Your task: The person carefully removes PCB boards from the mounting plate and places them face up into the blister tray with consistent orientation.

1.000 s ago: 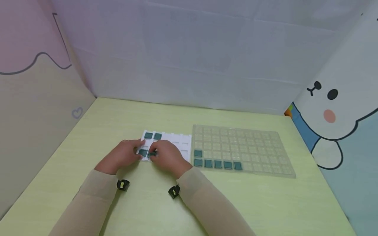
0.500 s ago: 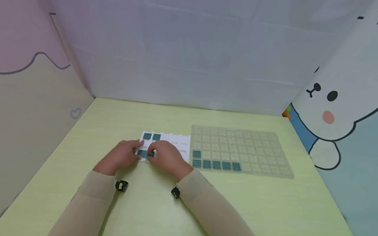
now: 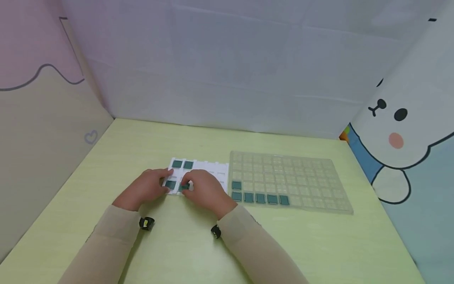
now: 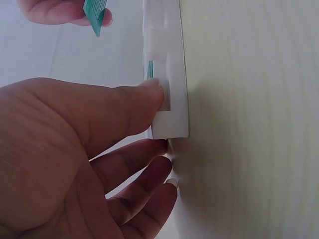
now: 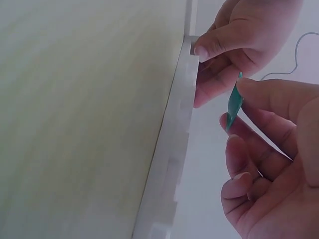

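Note:
My left hand (image 3: pixel 150 185) grips the left end of a shallow white tray (image 3: pixel 209 167), thumb at the front corner and the other fingers curled at the end. My right hand (image 3: pixel 203 189) pinches a thin green square chip (image 5: pixel 235 102) between thumb and fingertips. In the left wrist view this chip (image 4: pixel 94 15) stands tilted and apart from the tray. From the head it overlaps the second front pocket. Two green chips (image 3: pixel 177 164) lie in the back row's left pockets. Another chip (image 3: pixel 170 184) sits in the front left pocket, beside my left thumb (image 4: pixel 144 99).
A larger clear plastic tray (image 3: pixel 301 181) with many square pockets lies right of the white one. Several green chips (image 3: pixel 260 198) fill the left of its front row, and one chip (image 3: pixel 236 185) sits behind them. White sheeting (image 3: pixel 230 71) stands behind the table (image 3: pixel 177 252).
My right hand has shifted slightly left, then back right, with the chip still pinched. My left hand keeps its grip on the white tray.

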`<action>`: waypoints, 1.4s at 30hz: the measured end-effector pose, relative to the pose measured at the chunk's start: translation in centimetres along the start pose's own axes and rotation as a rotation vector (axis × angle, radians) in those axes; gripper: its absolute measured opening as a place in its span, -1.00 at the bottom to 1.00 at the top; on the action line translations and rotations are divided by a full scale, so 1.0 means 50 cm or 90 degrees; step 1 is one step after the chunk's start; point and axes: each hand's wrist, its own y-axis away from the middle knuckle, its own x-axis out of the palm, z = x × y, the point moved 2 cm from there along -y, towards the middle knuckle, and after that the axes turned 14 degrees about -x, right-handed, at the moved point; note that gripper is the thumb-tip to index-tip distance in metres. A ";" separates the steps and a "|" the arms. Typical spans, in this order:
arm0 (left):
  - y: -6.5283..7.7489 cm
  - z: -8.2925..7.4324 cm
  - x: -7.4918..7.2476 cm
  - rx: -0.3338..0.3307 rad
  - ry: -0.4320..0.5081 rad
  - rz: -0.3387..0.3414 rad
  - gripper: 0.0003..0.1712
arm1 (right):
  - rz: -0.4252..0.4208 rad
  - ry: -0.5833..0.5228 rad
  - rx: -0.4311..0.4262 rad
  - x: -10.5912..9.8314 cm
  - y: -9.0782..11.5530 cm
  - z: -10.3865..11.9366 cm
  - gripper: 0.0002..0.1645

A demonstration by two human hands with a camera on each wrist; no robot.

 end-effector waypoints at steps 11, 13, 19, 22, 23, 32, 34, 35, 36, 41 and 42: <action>0.000 0.001 -0.001 0.013 -0.002 -0.013 -0.28 | 0.000 -0.007 0.017 -0.004 0.016 -0.022 -0.82; 0.001 0.000 -0.001 0.022 -0.003 -0.020 -0.29 | 0.001 -0.006 0.019 -0.005 0.017 -0.022 -0.82; 0.007 -0.003 -0.002 0.017 0.000 -0.016 -0.28 | -0.001 -0.007 0.029 -0.009 0.024 -0.022 -0.84; 0.008 -0.002 -0.004 0.004 0.004 -0.011 -0.28 | -0.002 -0.003 0.031 -0.014 0.029 -0.021 -0.84; 0.009 -0.003 -0.005 0.001 0.004 -0.011 -0.28 | -0.002 -0.001 0.031 -0.016 0.031 -0.022 -0.83; 0.009 -0.003 -0.006 -0.008 0.011 -0.004 -0.26 | -0.005 0.007 0.032 -0.030 0.048 -0.031 -0.83; 0.009 -0.003 -0.006 -0.012 0.012 -0.004 -0.26 | -0.008 0.002 0.038 -0.034 0.055 -0.035 -0.84; 0.009 -0.002 -0.005 -0.014 0.010 -0.003 -0.26 | -0.008 -0.001 0.043 -0.035 0.059 -0.037 -0.84; 0.009 -0.002 -0.005 -0.015 0.010 -0.003 -0.26 | -0.008 -0.001 0.047 -0.037 0.063 -0.039 -0.84; 0.009 -0.002 -0.003 -0.015 0.012 -0.006 -0.26 | -0.005 -0.006 0.058 -0.052 0.081 -0.052 -0.83; 0.009 -0.003 -0.002 -0.017 0.014 -0.005 -0.26 | -0.006 -0.004 0.058 -0.056 0.085 -0.055 -0.83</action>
